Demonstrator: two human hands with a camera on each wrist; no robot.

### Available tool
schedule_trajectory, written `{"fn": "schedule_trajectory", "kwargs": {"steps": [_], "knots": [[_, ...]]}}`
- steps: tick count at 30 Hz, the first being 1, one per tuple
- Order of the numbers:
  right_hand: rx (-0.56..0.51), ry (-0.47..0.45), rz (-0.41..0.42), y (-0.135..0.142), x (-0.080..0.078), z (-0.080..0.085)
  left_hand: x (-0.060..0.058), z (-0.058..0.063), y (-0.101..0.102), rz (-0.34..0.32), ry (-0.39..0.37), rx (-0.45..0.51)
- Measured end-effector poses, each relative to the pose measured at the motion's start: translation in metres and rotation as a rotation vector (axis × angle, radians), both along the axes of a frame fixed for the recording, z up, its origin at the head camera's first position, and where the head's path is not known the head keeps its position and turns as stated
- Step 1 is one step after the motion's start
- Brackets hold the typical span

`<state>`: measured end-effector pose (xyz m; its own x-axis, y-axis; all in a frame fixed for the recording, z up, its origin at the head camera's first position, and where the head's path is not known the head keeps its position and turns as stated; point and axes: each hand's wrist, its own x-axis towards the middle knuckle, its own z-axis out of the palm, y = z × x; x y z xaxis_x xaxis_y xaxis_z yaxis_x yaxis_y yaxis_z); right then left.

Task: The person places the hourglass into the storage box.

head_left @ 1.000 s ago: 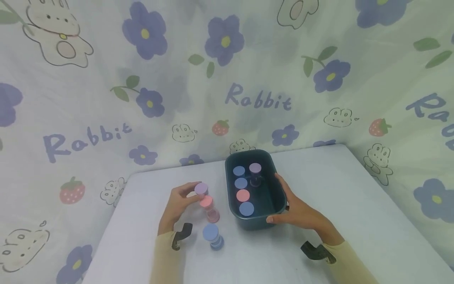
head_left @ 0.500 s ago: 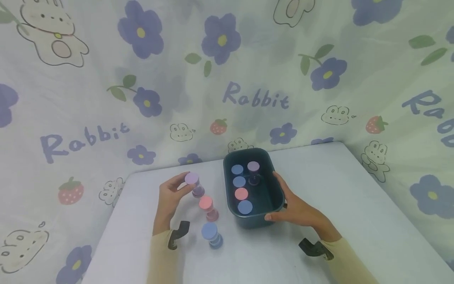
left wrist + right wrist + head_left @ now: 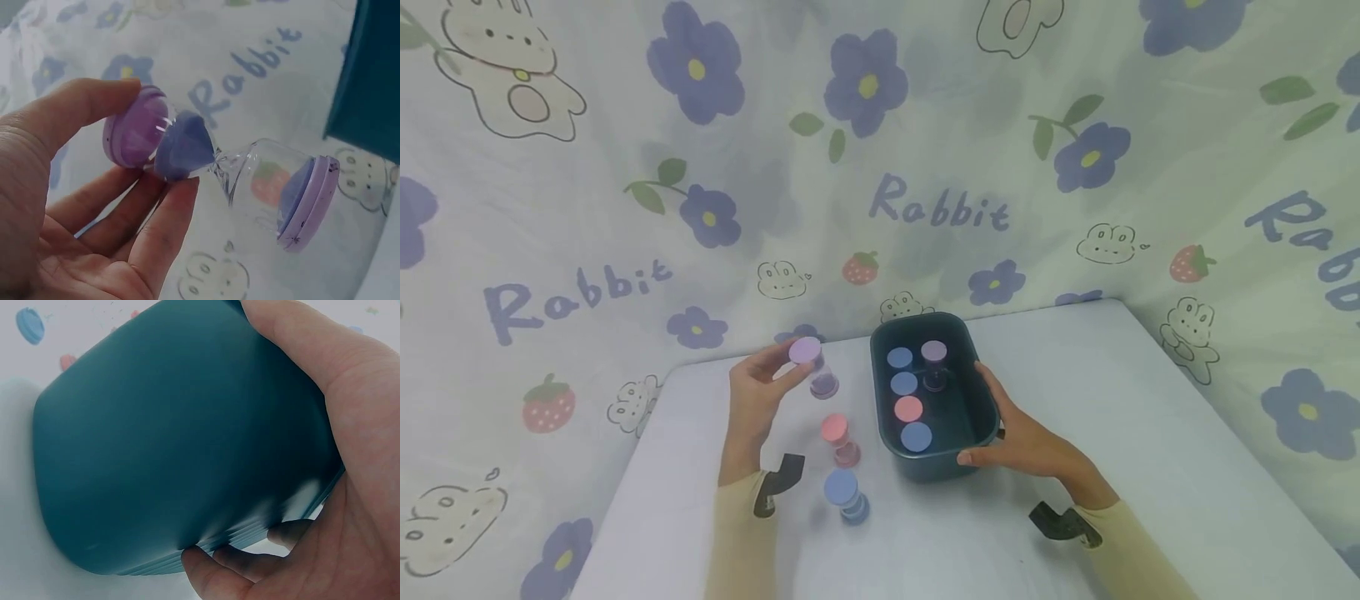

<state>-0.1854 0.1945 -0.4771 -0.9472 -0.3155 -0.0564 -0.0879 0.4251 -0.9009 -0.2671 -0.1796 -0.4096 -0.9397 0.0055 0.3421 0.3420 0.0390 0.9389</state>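
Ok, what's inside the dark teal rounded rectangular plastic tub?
Three round blue caps, one round pink cap and one purple-capped hourglass. Whatever sits beneath the blue and pink caps is covered from view.

Down in the dark tub (image 3: 934,470), three blue hourglasses (image 3: 916,437) and a pink hourglass (image 3: 908,408) give us caps only, everything lower out of sight! Left wrist view: the left hand (image 3: 754,398) runs off the left and bottom edges, some fingertips tucked behind the held purple hourglass (image 3: 187,150), and the corner slices the tub. Right wrist view: tub cut at the top, right hand (image 3: 1037,446) at the right, a blurred pink thing (image 3: 67,361) partly hidden. Head view: both sleeves (image 3: 743,537) spill off the bottom!
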Motion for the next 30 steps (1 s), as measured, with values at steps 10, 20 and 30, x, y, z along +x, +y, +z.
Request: {"fn": "schedule_trajectory", "kwargs": {"steps": [10,20,30], "knots": [[-0.002,0.029,0.017,0.002,-0.001,0.0,-0.004,0.035,0.039,-0.134,0.081,-0.047],[0.005,0.027,0.014,0.001,-0.002,0.0,-0.009,0.045,0.077,-0.218,0.02,-0.119],[0.0,0.026,0.032,0.001,-0.001,0.002,-0.02,0.027,0.107,-0.297,-0.063,-0.222]]}}
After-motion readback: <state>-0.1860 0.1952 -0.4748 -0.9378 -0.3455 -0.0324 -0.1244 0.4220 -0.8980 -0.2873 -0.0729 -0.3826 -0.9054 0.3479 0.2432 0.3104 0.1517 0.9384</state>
